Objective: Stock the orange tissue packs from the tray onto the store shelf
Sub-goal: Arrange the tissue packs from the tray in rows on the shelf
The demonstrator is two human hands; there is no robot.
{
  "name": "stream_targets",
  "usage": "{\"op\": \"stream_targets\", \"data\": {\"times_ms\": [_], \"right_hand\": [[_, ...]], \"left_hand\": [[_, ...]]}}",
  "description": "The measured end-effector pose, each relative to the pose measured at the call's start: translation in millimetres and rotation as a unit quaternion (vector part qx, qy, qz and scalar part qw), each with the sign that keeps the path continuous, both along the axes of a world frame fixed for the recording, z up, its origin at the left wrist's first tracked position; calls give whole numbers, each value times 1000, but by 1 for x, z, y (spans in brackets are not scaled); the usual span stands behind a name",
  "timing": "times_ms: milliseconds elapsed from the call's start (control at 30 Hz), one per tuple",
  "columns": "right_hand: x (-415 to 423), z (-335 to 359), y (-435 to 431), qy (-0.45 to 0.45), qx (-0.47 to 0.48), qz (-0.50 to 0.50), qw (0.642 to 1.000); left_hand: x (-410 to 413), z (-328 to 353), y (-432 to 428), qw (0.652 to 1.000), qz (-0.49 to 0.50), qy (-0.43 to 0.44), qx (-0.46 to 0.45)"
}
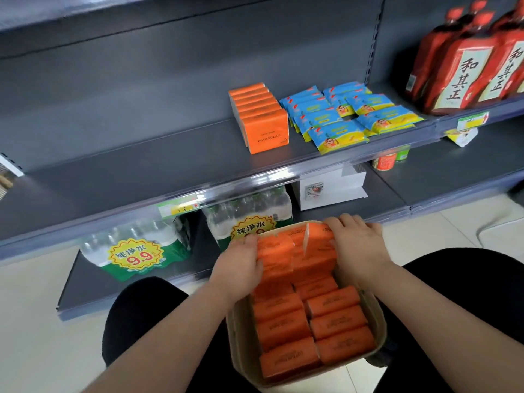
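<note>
"Head view: where are the orange tissue packs [312, 321]?"
"Inside the tray [238, 344] on the lap, in two columns, long axes nine-to-three. Left hand [241, 265] and right hand [358, 245] squeeze a bunch [300, 251] between them at the tray's twelve o'clock end, fingers curled round it."
"And the shelf [141, 165]?"
"Twelve o'clock from both hands, equally near. An orange row [258, 117] stands there, blue packs [340, 120] at its three o'clock."

We hold both bare forearms stretched forward, our left hand [239, 268] curling its fingers against the left side of a clutch of orange tissue packs [297, 251] while our right hand [357, 245] clamps the right side, fingers bent over the far edge.
</note>
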State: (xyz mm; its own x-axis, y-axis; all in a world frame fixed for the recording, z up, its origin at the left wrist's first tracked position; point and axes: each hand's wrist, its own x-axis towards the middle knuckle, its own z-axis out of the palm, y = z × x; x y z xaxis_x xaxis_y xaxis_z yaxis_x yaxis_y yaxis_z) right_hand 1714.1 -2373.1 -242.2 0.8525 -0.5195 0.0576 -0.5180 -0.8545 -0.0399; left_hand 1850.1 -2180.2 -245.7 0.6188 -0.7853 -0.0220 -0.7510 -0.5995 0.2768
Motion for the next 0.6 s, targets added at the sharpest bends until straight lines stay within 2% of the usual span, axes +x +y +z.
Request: {"op": "stream_targets", "data": {"times_ms": [233,400,600], "right_hand": [[18,63,-33,-40,-24,-21,999],[41,77,-61,-68,-30,-23,997],[65,91,-83,-138,-5,-3,990]], "left_hand": [[46,92,-48,985,56,-103,-129],[81,122,-100,982,77,-111,-135],[126,124,-153,986,87,-97,-103]]}}
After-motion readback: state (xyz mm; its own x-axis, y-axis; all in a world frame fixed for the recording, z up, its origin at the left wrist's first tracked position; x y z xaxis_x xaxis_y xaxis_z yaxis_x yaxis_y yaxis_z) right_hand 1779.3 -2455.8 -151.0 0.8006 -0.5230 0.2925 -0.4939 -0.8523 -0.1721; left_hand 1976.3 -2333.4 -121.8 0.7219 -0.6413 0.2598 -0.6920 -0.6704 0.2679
